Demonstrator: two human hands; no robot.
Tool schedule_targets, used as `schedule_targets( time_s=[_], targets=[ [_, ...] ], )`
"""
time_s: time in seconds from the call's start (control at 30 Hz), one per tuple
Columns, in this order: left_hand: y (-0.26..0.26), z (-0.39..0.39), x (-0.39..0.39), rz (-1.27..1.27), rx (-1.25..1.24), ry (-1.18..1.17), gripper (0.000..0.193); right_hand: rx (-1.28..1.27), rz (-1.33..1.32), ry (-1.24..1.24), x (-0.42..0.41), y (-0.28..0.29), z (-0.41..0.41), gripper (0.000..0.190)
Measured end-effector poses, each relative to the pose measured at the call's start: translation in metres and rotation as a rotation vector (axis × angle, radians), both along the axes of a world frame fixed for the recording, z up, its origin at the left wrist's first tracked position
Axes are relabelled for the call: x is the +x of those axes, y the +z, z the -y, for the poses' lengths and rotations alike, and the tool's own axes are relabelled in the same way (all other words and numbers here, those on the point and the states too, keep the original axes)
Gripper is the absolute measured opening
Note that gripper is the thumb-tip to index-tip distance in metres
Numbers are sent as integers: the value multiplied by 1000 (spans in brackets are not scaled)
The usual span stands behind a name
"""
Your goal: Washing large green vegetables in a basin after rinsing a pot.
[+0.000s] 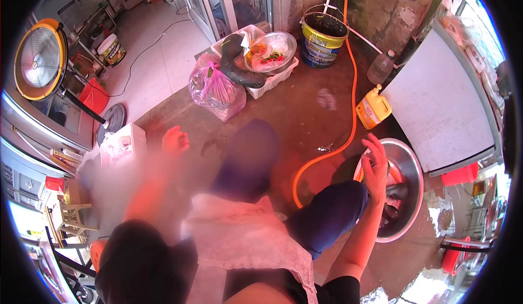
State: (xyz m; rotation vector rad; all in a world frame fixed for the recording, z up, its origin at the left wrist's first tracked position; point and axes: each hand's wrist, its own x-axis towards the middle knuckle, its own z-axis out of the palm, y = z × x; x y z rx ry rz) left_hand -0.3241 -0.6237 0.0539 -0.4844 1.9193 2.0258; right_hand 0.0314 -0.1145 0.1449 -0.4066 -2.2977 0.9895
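Observation:
My left hand (175,140) hangs in the air left of my knees, empty, its fingers loosely curled and apart. A blur partly veils that forearm. On the other side, my right hand (375,163) is raised by the near-left rim of a round stainless steel basin (417,206), fingers spread and bent, with nothing visible in it. Dark, wet-looking pieces (392,210) lie in the basin; I cannot tell what they are. My hand hides part of the rim. A pale apron (245,230) covers my lap above dark blue trouser legs (335,214).
An orange hose (354,99) curves across the wet floor. Ahead stand a tied pink plastic bag (216,87), a white crate (267,89) holding a steel bowl (292,44), and a paint bucket (322,46). A yellow jug (374,107) stands right; a pedestal fan (39,61) left.

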Motion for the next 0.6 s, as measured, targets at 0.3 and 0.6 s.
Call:
schedule_targets(
  time_s=[0.3, 0.6],
  targets=[
    [102, -104, -14, -354, 256, -188, 34, -303, 421, 269, -22, -20, 23, 47],
    [126, -252, 84, -1017, -229, -1688, 37, -214, 573, 298, -42, -60, 12, 47]
  ],
)
